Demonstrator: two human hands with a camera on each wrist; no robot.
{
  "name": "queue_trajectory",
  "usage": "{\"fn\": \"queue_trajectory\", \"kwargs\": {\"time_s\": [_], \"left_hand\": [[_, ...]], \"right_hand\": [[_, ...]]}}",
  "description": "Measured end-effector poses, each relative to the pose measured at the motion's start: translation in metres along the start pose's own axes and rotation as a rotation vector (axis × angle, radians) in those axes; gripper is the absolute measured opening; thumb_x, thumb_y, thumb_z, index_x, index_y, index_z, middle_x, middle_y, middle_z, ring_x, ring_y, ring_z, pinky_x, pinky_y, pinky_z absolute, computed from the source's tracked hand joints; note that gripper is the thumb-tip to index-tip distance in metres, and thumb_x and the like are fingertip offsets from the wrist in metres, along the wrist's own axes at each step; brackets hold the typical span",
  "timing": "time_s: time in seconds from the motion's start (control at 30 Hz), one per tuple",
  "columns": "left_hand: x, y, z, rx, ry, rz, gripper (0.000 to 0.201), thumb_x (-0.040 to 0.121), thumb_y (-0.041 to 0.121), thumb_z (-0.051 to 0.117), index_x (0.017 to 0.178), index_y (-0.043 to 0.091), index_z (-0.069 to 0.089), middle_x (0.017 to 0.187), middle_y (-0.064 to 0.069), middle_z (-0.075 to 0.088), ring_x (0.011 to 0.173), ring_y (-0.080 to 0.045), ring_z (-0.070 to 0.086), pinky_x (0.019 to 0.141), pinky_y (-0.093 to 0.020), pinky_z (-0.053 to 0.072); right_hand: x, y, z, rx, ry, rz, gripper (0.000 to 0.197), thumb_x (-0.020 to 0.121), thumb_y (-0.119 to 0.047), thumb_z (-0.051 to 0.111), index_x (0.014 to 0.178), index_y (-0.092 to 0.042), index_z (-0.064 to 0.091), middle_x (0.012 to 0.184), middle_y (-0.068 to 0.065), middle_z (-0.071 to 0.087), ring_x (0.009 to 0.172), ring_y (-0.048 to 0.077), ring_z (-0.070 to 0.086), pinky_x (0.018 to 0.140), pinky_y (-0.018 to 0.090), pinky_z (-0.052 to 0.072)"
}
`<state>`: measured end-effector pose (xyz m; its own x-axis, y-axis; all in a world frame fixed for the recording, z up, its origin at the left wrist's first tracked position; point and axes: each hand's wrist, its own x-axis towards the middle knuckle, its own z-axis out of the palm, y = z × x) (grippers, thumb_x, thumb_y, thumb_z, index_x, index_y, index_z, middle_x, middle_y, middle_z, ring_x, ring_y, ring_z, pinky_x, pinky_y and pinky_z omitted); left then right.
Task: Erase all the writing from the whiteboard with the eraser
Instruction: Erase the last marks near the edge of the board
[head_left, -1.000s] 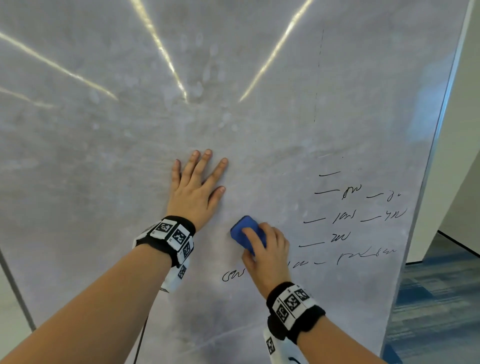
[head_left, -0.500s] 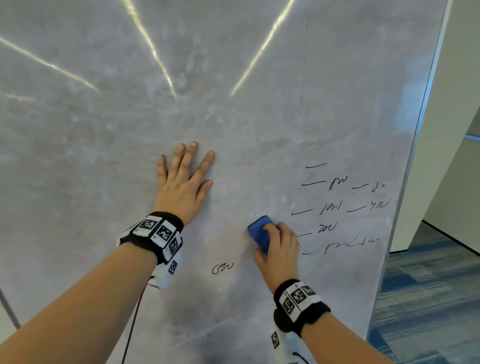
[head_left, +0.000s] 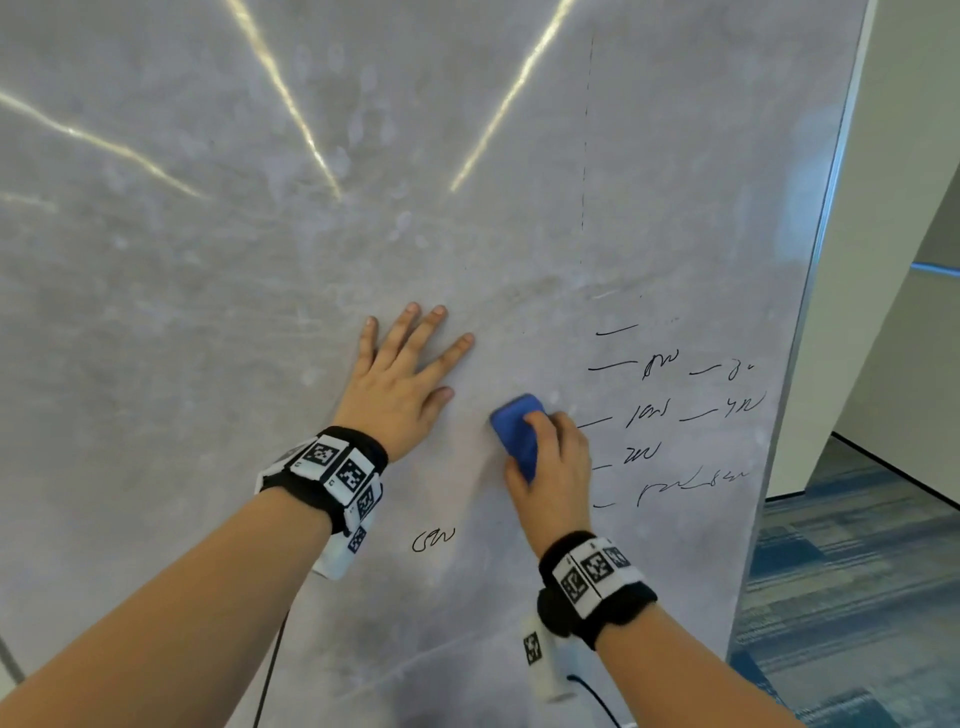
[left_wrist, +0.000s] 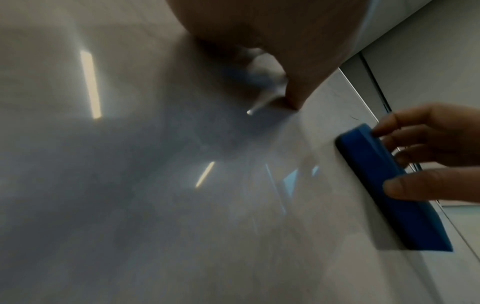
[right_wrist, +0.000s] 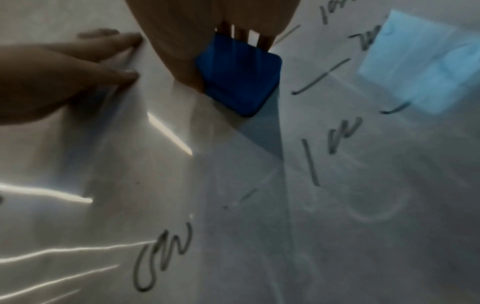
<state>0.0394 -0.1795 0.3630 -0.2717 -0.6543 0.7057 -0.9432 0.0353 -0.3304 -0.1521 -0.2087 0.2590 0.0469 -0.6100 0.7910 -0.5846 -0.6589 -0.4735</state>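
Observation:
A large grey whiteboard (head_left: 208, 312) fills the head view. My right hand (head_left: 553, 462) grips a blue eraser (head_left: 514, 428) and presses it flat on the board, just left of several lines of black scribbles (head_left: 675, 410). One small scribble (head_left: 434, 540) stands apart below my left wrist. My left hand (head_left: 402, 374) lies flat on the board with fingers spread, a little left of the eraser. The left wrist view shows the eraser (left_wrist: 389, 185) edge-on against the board with fingers (left_wrist: 426, 142) curled over it. In the right wrist view the eraser (right_wrist: 239, 76) sits above the lone scribble (right_wrist: 163, 257).
The board's metal right edge (head_left: 810, 312) runs down next to a pale wall (head_left: 904, 156). Blue patterned carpet (head_left: 857, 582) lies at the lower right. Ceiling lights reflect as bright streaks across the upper board.
The eraser moved right and slightly up across the board, wiping out the short marks between the lone scribble and the written lines. My left hand stayed flat in place.

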Motion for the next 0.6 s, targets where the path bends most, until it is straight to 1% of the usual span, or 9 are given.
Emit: {"fn": "queue_trajectory", "kwargs": {"time_s": [0.1, 0.17, 0.23, 0.3, 0.4, 0.43, 0.47, 0.53, 0.6], "left_hand": [[-0.001, 0.001, 0.002, -0.012, 0.012, -0.007, 0.057, 0.089, 0.042, 0.04, 0.144, 0.033, 0.03, 0.154, -0.004, 0.021, 0.142, -0.028, 0.013, 0.112, -0.049, -0.005], [0.0, 0.002, 0.002, -0.011, 0.017, 0.0, 0.056, 0.089, 0.041, 0.04, 0.144, 0.033, 0.029, 0.153, -0.004, 0.021, 0.141, -0.028, 0.013, 0.112, -0.049, -0.005], [0.0, 0.001, 0.002, -0.004, 0.009, 0.008, 0.057, 0.09, 0.041, 0.038, 0.145, 0.033, 0.027, 0.153, -0.004, 0.02, 0.141, -0.029, 0.012, 0.112, -0.049, -0.006], [-0.001, 0.0, 0.002, -0.002, -0.005, 0.008, 0.057, 0.091, 0.041, 0.037, 0.145, 0.033, 0.025, 0.154, -0.005, 0.02, 0.142, -0.028, 0.01, 0.111, -0.048, -0.008], [-0.001, 0.0, 0.002, 0.0, -0.008, 0.005, 0.058, 0.091, 0.041, 0.038, 0.146, 0.034, 0.023, 0.155, -0.004, 0.018, 0.142, -0.028, 0.009, 0.111, -0.047, -0.009], [-0.001, 0.0, 0.002, 0.001, -0.007, 0.004, 0.058, 0.09, 0.041, 0.039, 0.146, 0.034, 0.023, 0.155, -0.004, 0.018, 0.142, -0.028, 0.009, 0.111, -0.048, -0.009], [0.0, 0.0, 0.002, 0.004, -0.007, 0.003, 0.058, 0.091, 0.041, 0.038, 0.146, 0.034, 0.023, 0.155, -0.004, 0.017, 0.142, -0.028, 0.009, 0.111, -0.048, -0.009], [0.0, 0.0, 0.003, 0.015, -0.004, 0.005, 0.058, 0.091, 0.041, 0.038, 0.146, 0.034, 0.022, 0.155, -0.005, 0.017, 0.142, -0.029, 0.009, 0.111, -0.049, -0.008], [0.0, 0.001, 0.005, 0.018, 0.001, 0.01, 0.058, 0.091, 0.041, 0.038, 0.146, 0.033, 0.023, 0.155, -0.005, 0.018, 0.142, -0.029, 0.009, 0.111, -0.051, -0.007]], "right_hand": [[-0.003, -0.02, 0.012, -0.012, -0.049, -0.136, 0.06, 0.065, -0.012, 0.068, 0.12, -0.016, 0.045, 0.119, 0.013, 0.047, 0.102, 0.03, 0.044, 0.085, 0.041, 0.044], [-0.033, -0.024, 0.025, -0.063, -0.14, -0.283, 0.065, 0.059, -0.009, 0.072, 0.118, -0.016, 0.046, 0.118, 0.01, 0.042, 0.1, 0.028, 0.044, 0.082, 0.04, 0.048], [-0.068, -0.013, 0.034, -0.117, -0.244, -0.344, 0.068, 0.056, -0.01, 0.077, 0.116, -0.018, 0.046, 0.119, 0.009, 0.041, 0.102, 0.026, 0.043, 0.082, 0.04, 0.05], [-0.086, 0.003, 0.034, -0.127, -0.282, -0.315, 0.067, 0.058, -0.011, 0.076, 0.116, -0.02, 0.046, 0.12, 0.008, 0.041, 0.103, 0.026, 0.043, 0.081, 0.04, 0.052], [-0.077, 0.014, 0.025, -0.127, -0.233, -0.254, 0.051, 0.07, -0.015, 0.061, 0.118, -0.019, 0.045, 0.119, 0.007, 0.041, 0.103, 0.027, 0.043, 0.082, 0.042, 0.052], [-0.069, 0.014, 0.022, -0.118, -0.195, -0.228, 0.05, 0.071, -0.013, 0.061, 0.118, -0.019, 0.045, 0.12, 0.007, 0.041, 0.104, 0.027, 0.043, 0.085, 0.042, 0.051], [-0.06, 0.012, 0.019, -0.101, -0.163, -0.205, 0.053, 0.07, -0.01, 0.066, 0.118, -0.018, 0.045, 0.12, 0.007, 0.04, 0.105, 0.027, 0.042, 0.087, 0.042, 0.049], [-0.046, 0.003, 0.017, -0.074, -0.123, -0.168, 0.061, 0.066, -0.004, 0.073, 0.119, -0.016, 0.046, 0.121, 0.007, 0.039, 0.108, 0.027, 0.04, 0.09, 0.044, 0.046], [-0.044, -0.008, 0.022, -0.065, -0.103, -0.15, 0.063, 0.064, -0.001, 0.072, 0.119, -0.016, 0.045, 0.121, 0.007, 0.039, 0.106, 0.027, 0.04, 0.089, 0.044, 0.045]]}}
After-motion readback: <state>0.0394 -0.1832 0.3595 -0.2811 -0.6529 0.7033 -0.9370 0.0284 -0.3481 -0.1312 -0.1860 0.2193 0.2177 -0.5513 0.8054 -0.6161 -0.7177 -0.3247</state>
